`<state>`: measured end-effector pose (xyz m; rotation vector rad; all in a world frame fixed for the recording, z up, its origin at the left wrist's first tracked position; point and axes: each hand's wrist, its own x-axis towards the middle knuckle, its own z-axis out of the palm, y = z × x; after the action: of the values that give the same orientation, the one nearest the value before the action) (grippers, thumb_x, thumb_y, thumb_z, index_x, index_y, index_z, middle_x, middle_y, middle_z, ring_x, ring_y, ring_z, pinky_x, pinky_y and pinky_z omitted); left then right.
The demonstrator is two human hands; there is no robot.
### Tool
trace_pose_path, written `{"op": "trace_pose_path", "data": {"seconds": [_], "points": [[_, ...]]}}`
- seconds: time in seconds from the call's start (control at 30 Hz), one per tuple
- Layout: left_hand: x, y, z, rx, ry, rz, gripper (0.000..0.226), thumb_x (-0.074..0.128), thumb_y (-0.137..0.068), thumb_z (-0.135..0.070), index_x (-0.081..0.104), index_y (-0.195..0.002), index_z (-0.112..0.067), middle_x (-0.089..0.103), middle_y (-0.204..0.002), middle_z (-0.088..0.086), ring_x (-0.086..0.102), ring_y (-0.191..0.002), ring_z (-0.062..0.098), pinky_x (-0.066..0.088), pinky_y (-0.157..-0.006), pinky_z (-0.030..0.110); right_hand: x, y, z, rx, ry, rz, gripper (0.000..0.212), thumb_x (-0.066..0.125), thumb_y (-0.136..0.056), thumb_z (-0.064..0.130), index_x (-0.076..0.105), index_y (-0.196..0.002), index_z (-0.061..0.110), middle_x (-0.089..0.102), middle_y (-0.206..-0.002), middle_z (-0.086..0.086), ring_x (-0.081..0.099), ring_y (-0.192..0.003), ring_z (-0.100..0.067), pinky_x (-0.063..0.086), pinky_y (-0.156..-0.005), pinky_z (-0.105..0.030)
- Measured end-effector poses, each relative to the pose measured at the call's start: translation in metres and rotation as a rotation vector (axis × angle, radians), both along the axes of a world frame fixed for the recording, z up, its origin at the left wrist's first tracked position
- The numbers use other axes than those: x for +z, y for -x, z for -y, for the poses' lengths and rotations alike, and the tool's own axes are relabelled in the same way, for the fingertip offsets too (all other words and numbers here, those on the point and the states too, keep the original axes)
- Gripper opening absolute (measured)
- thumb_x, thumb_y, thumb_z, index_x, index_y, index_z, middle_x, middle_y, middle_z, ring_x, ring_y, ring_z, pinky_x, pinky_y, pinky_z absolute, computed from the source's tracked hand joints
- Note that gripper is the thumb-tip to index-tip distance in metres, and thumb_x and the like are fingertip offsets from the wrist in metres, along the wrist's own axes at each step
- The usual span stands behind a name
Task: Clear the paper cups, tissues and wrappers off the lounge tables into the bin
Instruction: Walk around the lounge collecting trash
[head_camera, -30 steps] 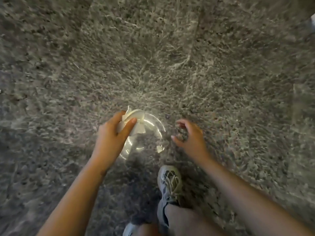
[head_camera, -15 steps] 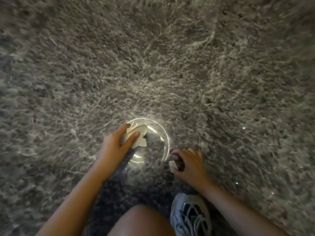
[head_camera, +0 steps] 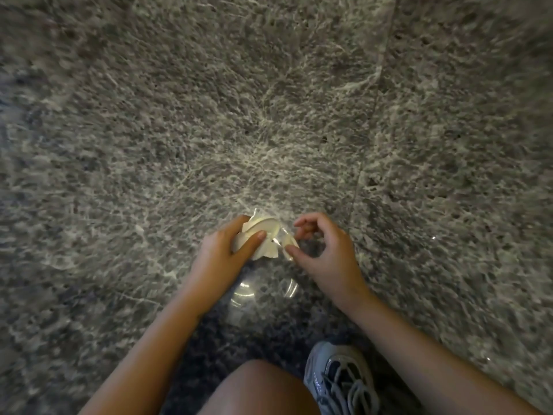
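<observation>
I crouch over a grey stone floor. My left hand (head_camera: pixel 224 253) grips a clear plastic cup (head_camera: pixel 263 290) near its rim, and its thumb pins crumpled white paper scraps (head_camera: pixel 263 235) against the cup's mouth. My right hand (head_camera: pixel 327 254) is just right of the cup with its fingers curled. Its thumb and fingers pinch a small white scrap (head_camera: pixel 289 243) at the cup's rim. The cup's clear lower part shows between my two wrists. What lies deeper inside the cup is hidden.
Mottled grey marble floor (head_camera: pixel 179 130) fills the view, with a tile seam (head_camera: pixel 369 145) running up the right side. My knee (head_camera: pixel 260 387) and a grey laced shoe (head_camera: pixel 341 381) are at the bottom edge.
My right hand picked a small white scrap off the floor and carried it up to the cup's rim. My left hand kept its hold on the cup and paper.
</observation>
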<state>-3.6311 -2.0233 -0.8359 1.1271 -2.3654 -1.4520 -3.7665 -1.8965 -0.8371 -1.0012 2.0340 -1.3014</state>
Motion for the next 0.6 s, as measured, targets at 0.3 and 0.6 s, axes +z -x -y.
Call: {"op": "trace_pose_path", "data": {"seconds": [0.3,0.6], "points": [[0.012,0.010,-0.007,-0.041,-0.022,-0.106,0.041,0.054,-0.075,-0.057,0.060,-0.092,-0.021,0.063,-0.071,-0.004,0.055,-0.063,0.005,0.039,-0.055,0.018,0.013,-0.011,0.016,-0.102,0.056,0.022,0.034,0.078,-0.072,0.012,0.051,-0.089,0.021,0.058,-0.081,0.010,0.055,-0.074,-0.001,0.042,-0.067,-0.007],[0.010,0.005,-0.001,0.017,0.012,-0.073,0.024,0.060,-0.086,-0.037,0.063,-0.096,-0.015,0.066,-0.072,0.001,0.061,-0.065,0.015,0.049,-0.063,0.038,0.009,-0.013,0.017,0.016,0.113,0.083,0.045,0.071,-0.078,0.002,0.043,-0.104,0.025,0.066,-0.090,0.006,0.064,-0.085,-0.001,0.047,-0.075,-0.010]]}}
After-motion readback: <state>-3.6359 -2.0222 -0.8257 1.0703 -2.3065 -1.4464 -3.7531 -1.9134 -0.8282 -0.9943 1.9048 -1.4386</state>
